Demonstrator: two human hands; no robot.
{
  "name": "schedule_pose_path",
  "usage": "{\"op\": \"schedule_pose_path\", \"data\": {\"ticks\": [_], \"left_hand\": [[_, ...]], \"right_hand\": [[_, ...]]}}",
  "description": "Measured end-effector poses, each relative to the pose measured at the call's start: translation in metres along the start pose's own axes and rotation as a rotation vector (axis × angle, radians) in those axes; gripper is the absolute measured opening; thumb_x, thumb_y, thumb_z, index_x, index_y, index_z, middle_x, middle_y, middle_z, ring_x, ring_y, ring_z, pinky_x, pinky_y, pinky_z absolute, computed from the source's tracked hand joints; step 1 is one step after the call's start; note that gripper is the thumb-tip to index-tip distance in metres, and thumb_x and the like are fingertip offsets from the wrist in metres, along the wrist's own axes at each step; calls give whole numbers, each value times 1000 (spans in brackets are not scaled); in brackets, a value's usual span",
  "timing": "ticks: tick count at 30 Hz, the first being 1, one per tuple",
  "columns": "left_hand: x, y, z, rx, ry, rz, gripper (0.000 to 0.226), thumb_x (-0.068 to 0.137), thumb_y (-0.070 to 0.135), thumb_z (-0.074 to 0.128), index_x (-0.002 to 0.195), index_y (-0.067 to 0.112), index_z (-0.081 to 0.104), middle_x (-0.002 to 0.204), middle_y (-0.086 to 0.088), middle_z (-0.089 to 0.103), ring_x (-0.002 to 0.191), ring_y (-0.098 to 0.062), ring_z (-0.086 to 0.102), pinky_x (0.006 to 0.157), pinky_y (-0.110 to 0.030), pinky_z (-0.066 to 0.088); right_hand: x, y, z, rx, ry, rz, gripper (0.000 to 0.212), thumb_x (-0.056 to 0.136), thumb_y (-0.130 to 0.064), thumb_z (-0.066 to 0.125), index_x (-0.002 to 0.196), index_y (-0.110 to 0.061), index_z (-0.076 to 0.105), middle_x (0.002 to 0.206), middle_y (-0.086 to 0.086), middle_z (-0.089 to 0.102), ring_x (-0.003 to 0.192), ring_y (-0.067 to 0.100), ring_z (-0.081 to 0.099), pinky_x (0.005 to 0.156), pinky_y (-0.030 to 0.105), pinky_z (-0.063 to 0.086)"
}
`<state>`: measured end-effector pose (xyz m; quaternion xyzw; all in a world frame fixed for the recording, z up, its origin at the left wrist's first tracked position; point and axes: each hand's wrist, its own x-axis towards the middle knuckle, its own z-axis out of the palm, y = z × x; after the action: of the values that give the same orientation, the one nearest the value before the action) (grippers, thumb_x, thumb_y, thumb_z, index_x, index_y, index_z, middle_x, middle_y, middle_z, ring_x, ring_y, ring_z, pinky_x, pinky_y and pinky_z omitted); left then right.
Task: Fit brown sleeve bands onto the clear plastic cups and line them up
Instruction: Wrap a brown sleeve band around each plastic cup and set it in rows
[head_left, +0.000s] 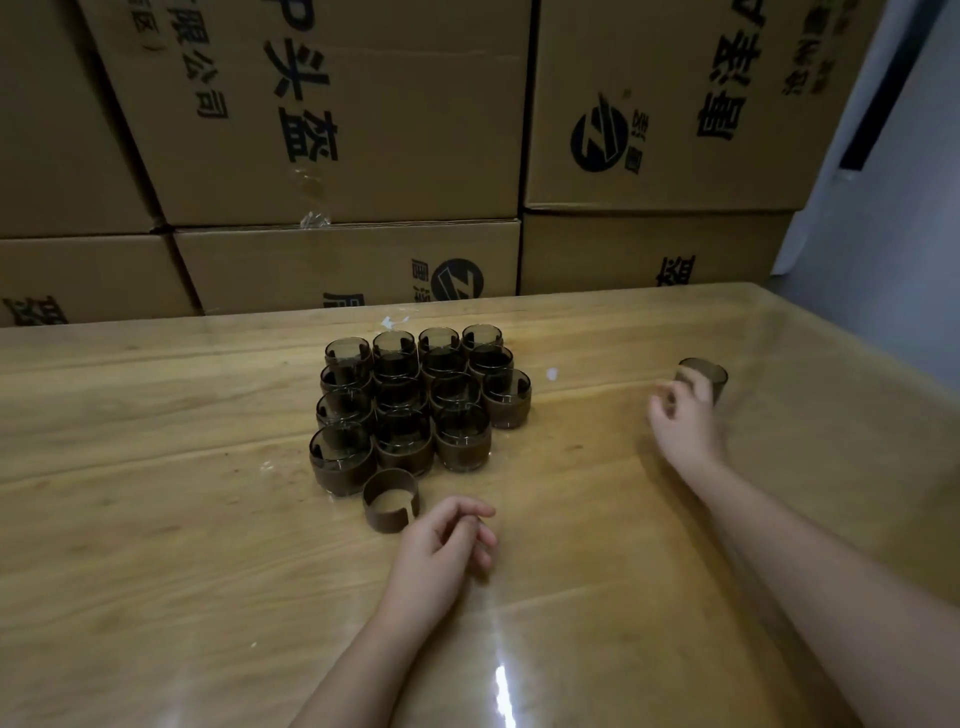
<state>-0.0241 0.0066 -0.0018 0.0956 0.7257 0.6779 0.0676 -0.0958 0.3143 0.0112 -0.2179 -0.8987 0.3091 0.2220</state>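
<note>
At far right, our R hand (680, 415) curls at bare cup (712, 375), grip unclear, L hand (441, 545) loose, empty by sleeve band (387, 514); cup looks light, slick, so we'd hold mid-wall.

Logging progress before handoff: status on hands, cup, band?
Left hand open, beside empty band. Right hand at bare cup, grip unclear. Banded cups grouped, path clear.

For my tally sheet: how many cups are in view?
16. Fifteen banded cups stand in a central block: columns of four, four, four, three from the left. One cup is far right, in the right hand. The block is dark; some may be hidden.
</note>
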Motion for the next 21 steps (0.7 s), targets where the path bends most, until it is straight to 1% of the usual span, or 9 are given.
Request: {"op": "schedule_pose_path", "data": {"ticks": [3, 5, 8, 11, 14, 15, 17, 19, 21], "left_hand": [[1, 1, 0, 6, -5, -1, 26, 96, -6, 43, 92, 7, 65, 66, 1, 66, 55, -10, 59, 48, -18, 45], [1, 2, 0, 13, -7, 1, 25, 96, -6, 44, 92, 7, 65, 67, 1, 66, 56, -10, 59, 50, -19, 46], [1, 4, -1, 19, -13, -3, 25, 96, -6, 44, 93, 7, 65, 69, -1, 66, 57, -10, 59, 53, -20, 48], [0, 6, -2, 5, -23, -7, 24, 97, -5, 44, 93, 7, 64, 70, -1, 65, 56, -8, 59, 53, -18, 47], [-1, 10, -2, -46, -18, -7, 21, 98, -3, 45, 96, 8, 62, 75, -3, 67, 57, -8, 61, 55, -17, 48], [0, 10, -3, -90, -6, -11, 19, 98, -2, 45, 101, 8, 61, 82, -4, 69, 59, -8, 63, 56, -17, 49], [2, 11, -4, -202, 18, -25, 20, 98, 6, 48, 116, 10, 56, 102, -5, 69, 72, -13, 68, 61, -20, 53], [3, 10, -5, -251, 11, -27, 40, 91, 20, 54, 130, 16, 46, 118, -3, 65, 88, -19, 69, 67, -25, 56], [2, 8, -5, -244, -25, -8, 54, 81, 28, 59, 131, 19, 43, 113, -1, 65, 91, -17, 68, 68, -24, 56]], "right_hand": [[22, 17, -19, -273, -131, 125, 35, 97, -27, 49, 128, -12, 57, 157, 2, 15, 118, 33, 52, 99, 40, 43], [29, 16, -24, -386, -179, 145, 30, 98, -27, 48, 117, -10, 64, 152, 6, 22, 108, 34, 56, 98, 41, 43], [26, 4, -23, -339, -108, 95, 31, 99, -20, 43, 100, 2, 66, 133, 10, 42, 99, 32, 55, 84, 37, 45], [5, -20, -14, -115, -16, 13, 31, 98, -22, 46, 94, 1, 67, 118, 7, 52, 87, 27, 57, 75, 34, 46], [-35, -63, -6, 339, 9, -18, 26, 96, -24, 54, 76, -22, 71, 99, -4, 58, 80, 10, 54, 67, 21, 40], [-51, -78, -3, 532, -14, 19, 31, 95, -24, 55, 68, -26, 71, 92, -7, 61, 77, 9, 54, 68, 20, 40], [-85, -101, 4, 845, -114, 126, 40, 96, -27, 54, 60, -25, 73, 77, -10, 67, 66, 9, 51, 69, 24, 41], [-117, -113, 16, 972, -220, 137, 42, 96, -29, 53, 61, -27, 75, 70, -9, 70, 61, 7, 49, 69, 25, 42], [-145, -119, 28, 990, -291, 42, 36, 93, -32, 56, 63, -27, 75, 72, -10, 68, 62, 3, 51, 69, 20, 44]]}}
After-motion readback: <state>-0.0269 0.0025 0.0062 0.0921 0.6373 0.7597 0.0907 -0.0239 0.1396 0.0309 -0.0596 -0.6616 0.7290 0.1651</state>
